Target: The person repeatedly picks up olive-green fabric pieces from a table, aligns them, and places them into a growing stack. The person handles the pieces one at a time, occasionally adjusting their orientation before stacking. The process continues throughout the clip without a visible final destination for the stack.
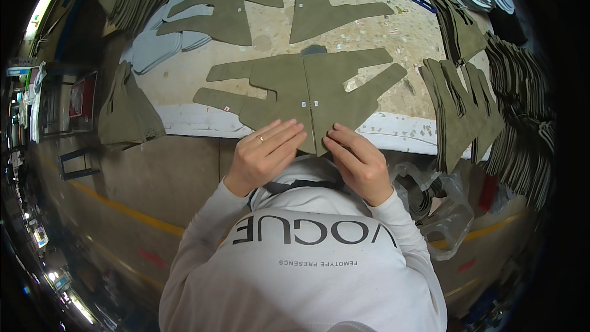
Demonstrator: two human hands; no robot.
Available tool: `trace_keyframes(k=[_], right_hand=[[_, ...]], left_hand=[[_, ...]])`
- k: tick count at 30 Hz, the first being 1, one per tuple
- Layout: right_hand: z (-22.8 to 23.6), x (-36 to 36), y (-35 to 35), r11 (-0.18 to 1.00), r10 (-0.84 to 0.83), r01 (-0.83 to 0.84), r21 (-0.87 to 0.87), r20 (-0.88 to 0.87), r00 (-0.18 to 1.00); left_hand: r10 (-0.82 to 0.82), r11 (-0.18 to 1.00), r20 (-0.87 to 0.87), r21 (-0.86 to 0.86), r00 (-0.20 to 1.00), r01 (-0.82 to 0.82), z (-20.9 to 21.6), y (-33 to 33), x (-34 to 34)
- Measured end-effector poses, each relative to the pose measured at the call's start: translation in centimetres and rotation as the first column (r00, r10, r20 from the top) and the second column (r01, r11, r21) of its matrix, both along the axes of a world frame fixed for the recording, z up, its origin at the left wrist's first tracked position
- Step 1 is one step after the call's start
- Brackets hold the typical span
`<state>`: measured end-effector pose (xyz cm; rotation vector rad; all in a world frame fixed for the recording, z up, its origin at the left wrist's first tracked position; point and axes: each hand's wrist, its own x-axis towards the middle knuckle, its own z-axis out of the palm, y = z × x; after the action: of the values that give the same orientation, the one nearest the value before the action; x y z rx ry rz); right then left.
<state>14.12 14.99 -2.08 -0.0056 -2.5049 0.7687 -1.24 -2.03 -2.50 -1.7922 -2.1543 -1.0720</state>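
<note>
Two olive-green cut fabric pieces lie side by side at the table's near edge, their straight edges meeting along a seam line. Each has strip-like arms and a small white sticker. My left hand rests with straight fingers on the lower part of the left fabric piece; a ring shows on one finger. On the lower edge of the right fabric piece lie the outstretched fingers of my right hand. Both hands are open, and the pieces' pointed lower ends overhang the table edge between them.
Matching fabric pieces lie farther back on the speckled table. Stacks of olive pieces hang over the right edge, another pile over the left. Light-blue pieces, a pen and a plastic bag are around.
</note>
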Motion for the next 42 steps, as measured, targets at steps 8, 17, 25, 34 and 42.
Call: trace_keyframes(k=[8,17,25,34,42], right_hand=[[0.9,-0.6,0.3,0.979,-0.171,0.165,-0.118,-0.042,0.984],[2.7,0.3,-0.3,0.851,-0.289,0.265,-0.454,0.016,0.957],[2.0,-4.3,0.7,0.128,0.026,0.041,-0.991,0.045,0.999],[0.8,-7.9,-1.0,0.833,0.12,0.028,-0.552,0.23,0.966],[7.3,-2.3,6.1,0.615,0.131,0.156,-0.773,0.296,0.946]], left_hand=[[0.213,0.977,0.907,-0.201,0.363,-0.07,3.5,2.0,0.5],[0.16,0.973,0.594,-0.229,0.789,-0.025,5.1,3.9,-2.2],[0.432,0.901,0.635,-0.339,0.64,-0.272,4.4,-5.7,-10.9],[0.427,0.887,0.731,-0.223,0.533,-0.404,1.2,-8.1,-9.3],[0.352,0.918,0.799,-0.193,0.488,-0.346,0.7,-4.8,-8.2]])
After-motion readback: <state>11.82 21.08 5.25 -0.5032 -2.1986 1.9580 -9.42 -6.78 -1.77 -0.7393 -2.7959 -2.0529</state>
